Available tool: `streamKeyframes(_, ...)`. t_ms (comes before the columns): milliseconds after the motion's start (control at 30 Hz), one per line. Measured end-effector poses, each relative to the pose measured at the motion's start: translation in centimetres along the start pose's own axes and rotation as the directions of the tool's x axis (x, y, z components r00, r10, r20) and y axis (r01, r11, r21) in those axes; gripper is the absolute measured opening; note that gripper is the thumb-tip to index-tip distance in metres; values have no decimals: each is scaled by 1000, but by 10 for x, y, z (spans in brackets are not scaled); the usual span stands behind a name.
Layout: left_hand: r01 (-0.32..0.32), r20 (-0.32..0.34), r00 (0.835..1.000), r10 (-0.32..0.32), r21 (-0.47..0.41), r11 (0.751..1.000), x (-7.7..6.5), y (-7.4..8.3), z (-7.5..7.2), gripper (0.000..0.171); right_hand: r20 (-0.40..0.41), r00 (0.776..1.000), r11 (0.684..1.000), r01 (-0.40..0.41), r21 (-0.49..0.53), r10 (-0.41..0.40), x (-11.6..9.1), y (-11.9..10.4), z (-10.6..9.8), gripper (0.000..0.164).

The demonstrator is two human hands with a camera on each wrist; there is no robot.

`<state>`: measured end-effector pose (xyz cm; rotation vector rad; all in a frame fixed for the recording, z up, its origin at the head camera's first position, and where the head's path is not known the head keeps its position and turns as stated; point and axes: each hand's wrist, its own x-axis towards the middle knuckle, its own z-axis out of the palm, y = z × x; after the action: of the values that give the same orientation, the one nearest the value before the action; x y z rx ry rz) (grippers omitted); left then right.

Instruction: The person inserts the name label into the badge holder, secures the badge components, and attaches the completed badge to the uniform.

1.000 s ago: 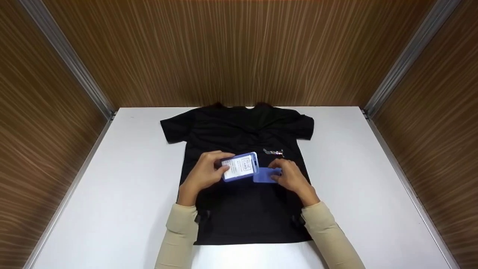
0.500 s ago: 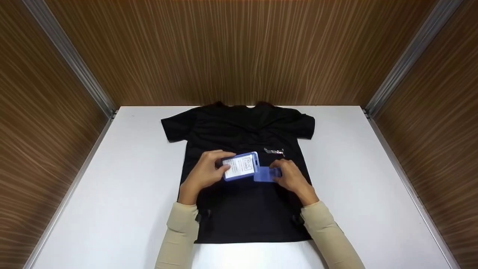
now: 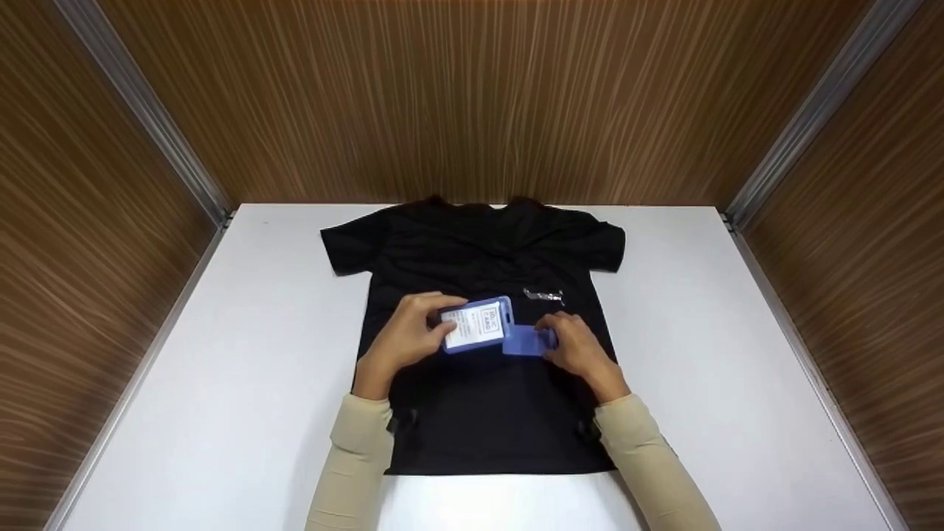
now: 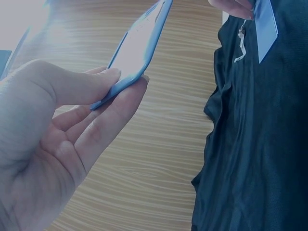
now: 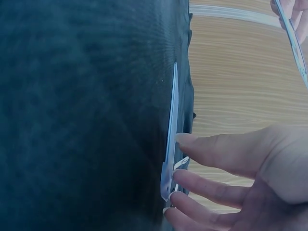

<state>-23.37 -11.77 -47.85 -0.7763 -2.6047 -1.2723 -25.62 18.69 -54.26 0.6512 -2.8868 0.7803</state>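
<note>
View dipped; white table (image 3: 258, 361), brown walls (image 3: 472, 103).

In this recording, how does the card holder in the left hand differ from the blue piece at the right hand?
Look: the card holder shows a white printed card; the blue piece looks plain in the head view.
Pose: from the head camera, the card holder slants; the blue piece runs nearly straight across.
Height: the card holder is higher above the shirt; the blue piece is lower.
Shared: both are flat and blue.
</note>
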Motion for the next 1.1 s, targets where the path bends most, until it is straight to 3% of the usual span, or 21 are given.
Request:
streamKeyframes(267,21,24,999,-21,-6,1000,2,-1,-1,33,-8,998,998,66,-23,-66,1,5,-3,38)
streamKeyframes(633,-6,11,1000,6,-16,1000,0,-3,1,33,48,999,999,5,-34,-3,-2,4,-6,40)
streamKeyframes(833,-12,11,1000,12,-28,1000,2,-3,3,34,38,998,998,-46,-31,47,-1,3,-8,49)
streamKeyframes(1100,8,34,999,-7,-16,1000,0,-2,4,34,-11,1000,1000,3,-26,-3,-2,2,-9,49)
